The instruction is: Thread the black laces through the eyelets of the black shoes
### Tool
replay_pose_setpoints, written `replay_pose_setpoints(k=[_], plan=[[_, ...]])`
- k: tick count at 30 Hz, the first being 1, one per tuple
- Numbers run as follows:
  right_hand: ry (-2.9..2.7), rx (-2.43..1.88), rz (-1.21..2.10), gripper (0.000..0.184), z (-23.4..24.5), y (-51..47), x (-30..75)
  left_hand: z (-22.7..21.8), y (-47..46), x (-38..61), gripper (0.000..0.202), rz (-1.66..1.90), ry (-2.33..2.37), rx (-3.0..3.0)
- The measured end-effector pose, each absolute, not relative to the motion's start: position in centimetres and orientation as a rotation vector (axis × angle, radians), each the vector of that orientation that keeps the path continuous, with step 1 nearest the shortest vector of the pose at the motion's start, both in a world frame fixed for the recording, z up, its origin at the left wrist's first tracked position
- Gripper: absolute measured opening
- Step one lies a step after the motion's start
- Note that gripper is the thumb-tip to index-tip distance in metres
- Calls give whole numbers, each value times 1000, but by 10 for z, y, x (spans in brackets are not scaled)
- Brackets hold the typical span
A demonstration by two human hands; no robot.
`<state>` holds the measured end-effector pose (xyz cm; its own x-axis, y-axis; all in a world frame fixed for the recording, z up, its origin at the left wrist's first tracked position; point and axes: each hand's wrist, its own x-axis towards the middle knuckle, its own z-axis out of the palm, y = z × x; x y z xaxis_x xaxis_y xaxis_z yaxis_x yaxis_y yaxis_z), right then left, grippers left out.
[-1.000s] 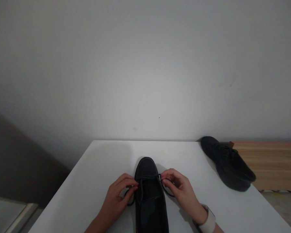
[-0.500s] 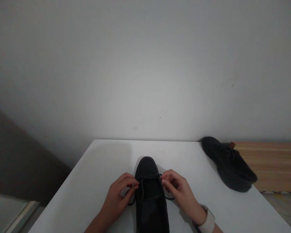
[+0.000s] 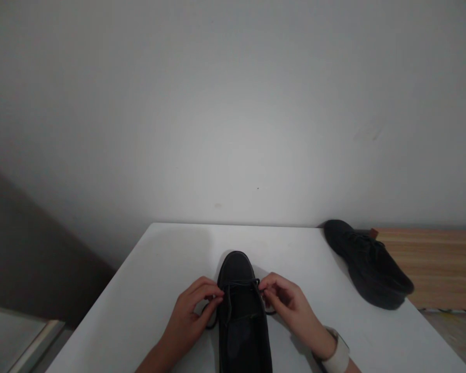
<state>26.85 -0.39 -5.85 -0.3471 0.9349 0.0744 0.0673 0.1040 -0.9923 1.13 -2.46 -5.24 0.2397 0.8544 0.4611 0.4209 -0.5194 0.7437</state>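
Left hand (image 3: pixel 188 313), right hand (image 3: pixel 289 306) at either side; black shoe (image 3: pixel 244 310) between.

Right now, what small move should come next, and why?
Perhaps the right hand should draw the thin black lace gently outward: that hand pinches at the right edge of the central round-toed black shoe, where the lace forms a small loop, while the left hand meets the opposite edge.

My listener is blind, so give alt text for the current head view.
A person's left hand and right hand pinch at the lace on opposite sides of a black lace-up shoe on a white table. A second black lace-up shoe rests at the table's far right corner.
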Motion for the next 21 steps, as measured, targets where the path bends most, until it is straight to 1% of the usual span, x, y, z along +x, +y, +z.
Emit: replay_pose_setpoints(k=[5, 10, 12, 15, 21], plan=[[-1464, -1022, 1425, 32, -63, -1, 267, -54, -26, 11, 12, 1232, 1155, 2055], [-1621, -1069, 1193, 27, -57, -1, 267, -56, -25, 11, 10, 1257, 1169, 2078], [-1645, -1052, 1152, 25, -55, -2, 268, -56, -25, 11, 9, 1254, 1174, 2089], [-1670, -998, 1183, 20, -52, -2, 269, -55, -25, 11, 9, 1246, 1185, 2099], [-1726, -875, 1202, 18, -51, -2, 275, -53, -26, 11, 13, 1213, 1182, 2112]])
